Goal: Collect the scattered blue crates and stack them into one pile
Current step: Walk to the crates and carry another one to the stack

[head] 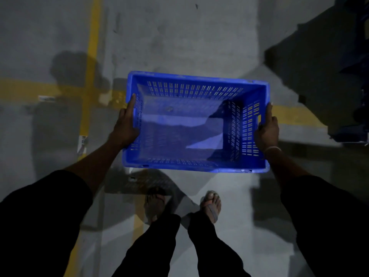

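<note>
Both hands, left hand [125, 126] and right hand [266, 129], grip crate [179, 124] ends (between them).

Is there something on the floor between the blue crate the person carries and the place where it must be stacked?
Both hands, left and right, hold the blue crate above bare floor. Nothing visible blocks the way ahead. No pile is clearly in view; dark shapes at right are too dim to identify.

The blue crate [196, 121] looks like smooth, slightly glossy moulded plastic; the floor [179, 37] is matt, rough grey concrete.
</note>
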The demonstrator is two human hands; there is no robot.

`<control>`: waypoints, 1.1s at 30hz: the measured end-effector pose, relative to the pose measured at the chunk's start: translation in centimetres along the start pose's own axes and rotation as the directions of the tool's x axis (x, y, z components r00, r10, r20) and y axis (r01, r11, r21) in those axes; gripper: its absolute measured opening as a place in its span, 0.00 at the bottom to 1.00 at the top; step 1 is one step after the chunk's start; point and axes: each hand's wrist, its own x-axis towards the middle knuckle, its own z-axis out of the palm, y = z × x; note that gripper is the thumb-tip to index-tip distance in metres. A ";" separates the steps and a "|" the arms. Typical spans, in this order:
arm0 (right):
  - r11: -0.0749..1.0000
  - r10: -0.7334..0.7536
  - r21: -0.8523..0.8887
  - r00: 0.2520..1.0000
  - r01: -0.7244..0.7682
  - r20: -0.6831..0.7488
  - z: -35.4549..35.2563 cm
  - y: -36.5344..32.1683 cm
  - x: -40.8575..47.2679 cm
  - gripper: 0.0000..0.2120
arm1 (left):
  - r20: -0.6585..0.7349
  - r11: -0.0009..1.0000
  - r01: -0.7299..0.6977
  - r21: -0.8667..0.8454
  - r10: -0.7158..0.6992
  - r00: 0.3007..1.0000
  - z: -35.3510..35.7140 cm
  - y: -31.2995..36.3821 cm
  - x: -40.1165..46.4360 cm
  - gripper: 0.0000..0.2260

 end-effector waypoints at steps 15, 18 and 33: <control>0.892 -0.370 -0.271 0.929 0.361 0.020 1.6 3.4 -0.3 0.37 | -0.204 0.817 -0.101 0.568 0.259 0.944 2.0 0.5 -1.0 0.45; 0.831 -0.450 -0.342 0.892 0.440 0.054 2.0 3.9 1.0 0.35 | -0.146 0.756 -0.236 0.610 0.400 0.905 1.8 0.6 -0.5 0.45; 0.887 -0.136 -0.355 0.903 0.294 0.408 -3.8 0.4 -0.4 0.54 | 0.230 0.868 -0.098 0.486 -0.019 0.973 -2.4 7.4 -0.9 0.60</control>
